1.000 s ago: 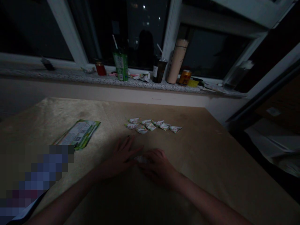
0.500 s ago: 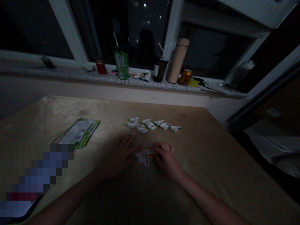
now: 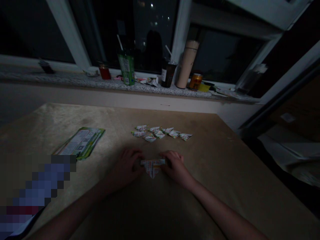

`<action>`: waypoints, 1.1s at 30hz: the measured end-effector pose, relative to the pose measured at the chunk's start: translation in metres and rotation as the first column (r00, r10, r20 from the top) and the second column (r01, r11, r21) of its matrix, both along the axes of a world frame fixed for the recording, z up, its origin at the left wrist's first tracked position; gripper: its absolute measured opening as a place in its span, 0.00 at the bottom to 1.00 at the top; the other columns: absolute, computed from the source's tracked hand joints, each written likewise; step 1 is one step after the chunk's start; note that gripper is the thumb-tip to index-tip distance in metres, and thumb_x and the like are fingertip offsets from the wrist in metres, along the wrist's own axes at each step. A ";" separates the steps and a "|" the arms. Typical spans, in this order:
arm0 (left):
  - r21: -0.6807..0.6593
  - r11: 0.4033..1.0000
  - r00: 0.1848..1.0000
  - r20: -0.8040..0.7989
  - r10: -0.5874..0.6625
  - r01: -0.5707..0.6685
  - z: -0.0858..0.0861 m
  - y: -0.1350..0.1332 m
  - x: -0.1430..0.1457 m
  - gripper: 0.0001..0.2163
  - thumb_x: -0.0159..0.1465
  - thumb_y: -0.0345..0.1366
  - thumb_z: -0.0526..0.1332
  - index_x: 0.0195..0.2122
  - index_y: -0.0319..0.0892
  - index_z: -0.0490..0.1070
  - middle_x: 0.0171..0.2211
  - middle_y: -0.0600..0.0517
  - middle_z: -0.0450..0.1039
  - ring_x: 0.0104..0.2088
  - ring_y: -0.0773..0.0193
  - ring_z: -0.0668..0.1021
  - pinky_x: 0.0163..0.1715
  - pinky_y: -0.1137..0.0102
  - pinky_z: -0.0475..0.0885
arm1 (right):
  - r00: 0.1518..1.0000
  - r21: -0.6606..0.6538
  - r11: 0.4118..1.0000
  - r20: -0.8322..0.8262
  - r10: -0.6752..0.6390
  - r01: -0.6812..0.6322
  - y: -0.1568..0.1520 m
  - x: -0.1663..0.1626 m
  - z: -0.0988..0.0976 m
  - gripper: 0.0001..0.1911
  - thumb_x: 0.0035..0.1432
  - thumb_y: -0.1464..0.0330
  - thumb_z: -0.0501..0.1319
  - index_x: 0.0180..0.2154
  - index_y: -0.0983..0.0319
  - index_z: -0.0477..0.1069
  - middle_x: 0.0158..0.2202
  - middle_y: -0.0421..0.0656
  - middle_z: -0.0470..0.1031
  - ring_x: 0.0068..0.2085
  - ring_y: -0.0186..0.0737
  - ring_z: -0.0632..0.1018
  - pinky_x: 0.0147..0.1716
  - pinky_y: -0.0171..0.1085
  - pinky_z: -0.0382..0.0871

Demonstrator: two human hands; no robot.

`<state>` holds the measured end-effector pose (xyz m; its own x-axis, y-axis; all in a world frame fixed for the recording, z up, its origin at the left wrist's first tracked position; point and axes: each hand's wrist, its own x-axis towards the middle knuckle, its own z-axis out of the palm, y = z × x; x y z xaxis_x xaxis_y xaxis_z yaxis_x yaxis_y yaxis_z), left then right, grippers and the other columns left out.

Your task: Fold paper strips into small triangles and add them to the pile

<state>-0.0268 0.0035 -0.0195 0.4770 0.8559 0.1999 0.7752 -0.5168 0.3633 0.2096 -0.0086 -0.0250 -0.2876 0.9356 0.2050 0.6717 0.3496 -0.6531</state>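
A piece of printed paper [image 3: 152,167], folded to a downward point with a straight strip along its top edge, lies between my hands on the table. My left hand [image 3: 130,164] pinches its left corner with curled fingers. At the opposite corner, my right hand [image 3: 175,164] grips the paper between thumb and fingers. Just beyond, several small folded paper pieces [image 3: 159,134] with white, green and red print lie in a loose cluster. Dim light and shadow partly hide my left fingertips.
A stack of green printed leaflets [image 3: 86,143] lies on the table [image 3: 207,140] at left, beside a pixelated blue area. Along the granite windowsill [image 3: 82,81] stand a green cup [image 3: 127,68], a dark cup [image 3: 168,75], a beige bottle [image 3: 188,65] and an orange can [image 3: 195,82].
My left fingers have drawn in from a spread pose to the paper's left corner. The paper's top edge now shows a straight strip. The view has shifted slightly.
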 end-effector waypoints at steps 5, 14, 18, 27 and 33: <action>-0.004 1.000 1.000 -0.011 0.008 -0.008 0.002 -0.001 0.002 0.14 0.57 0.43 0.62 0.43 0.44 0.68 0.50 0.49 0.66 0.51 0.52 0.66 0.56 0.55 0.55 | 1.000 -0.085 0.996 0.009 0.025 -0.024 0.004 0.000 0.004 0.14 0.52 0.74 0.63 0.41 0.54 0.74 0.41 0.40 0.73 0.46 0.43 0.70 0.46 0.43 0.50; -0.063 0.998 0.999 0.042 0.012 -0.009 0.008 -0.003 0.003 0.17 0.57 0.39 0.62 0.48 0.46 0.66 0.46 0.53 0.71 0.48 0.56 0.69 0.54 0.60 0.57 | 1.000 -0.106 0.994 0.010 0.023 -0.022 0.006 0.000 0.002 0.17 0.49 0.73 0.66 0.43 0.55 0.74 0.40 0.39 0.74 0.46 0.41 0.70 0.47 0.42 0.48; -0.083 0.997 1.000 0.023 0.000 0.002 0.010 -0.003 0.007 0.19 0.56 0.45 0.64 0.48 0.47 0.68 0.45 0.53 0.72 0.47 0.55 0.70 0.53 0.58 0.55 | 0.999 -0.135 0.991 0.021 0.025 -0.022 0.006 -0.001 0.005 0.18 0.49 0.73 0.66 0.44 0.54 0.75 0.40 0.40 0.75 0.46 0.42 0.70 0.47 0.43 0.48; -0.056 0.995 0.997 0.001 0.078 -0.077 0.008 -0.002 0.022 0.21 0.53 0.54 0.64 0.41 0.45 0.72 0.40 0.52 0.74 0.43 0.53 0.72 0.47 0.58 0.56 | 0.999 -0.130 0.991 -0.012 0.032 -0.033 0.005 -0.003 0.006 0.15 0.49 0.72 0.66 0.40 0.53 0.77 0.37 0.38 0.78 0.44 0.43 0.71 0.47 0.44 0.47; -0.057 0.997 0.998 -0.015 0.054 -0.055 0.004 -0.002 0.022 0.18 0.54 0.53 0.64 0.38 0.46 0.73 0.36 0.54 0.73 0.41 0.55 0.72 0.45 0.59 0.56 | 0.999 -0.122 0.992 -0.016 0.029 -0.031 0.006 -0.003 0.002 0.10 0.48 0.71 0.68 0.35 0.54 0.78 0.35 0.37 0.78 0.44 0.42 0.71 0.48 0.43 0.47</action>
<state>-0.0050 0.0013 -0.0153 0.4313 0.8907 0.1436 0.8068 -0.4520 0.3805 0.2063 -0.0030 -0.0232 -0.3136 0.9449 0.0935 0.6528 0.2861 -0.7015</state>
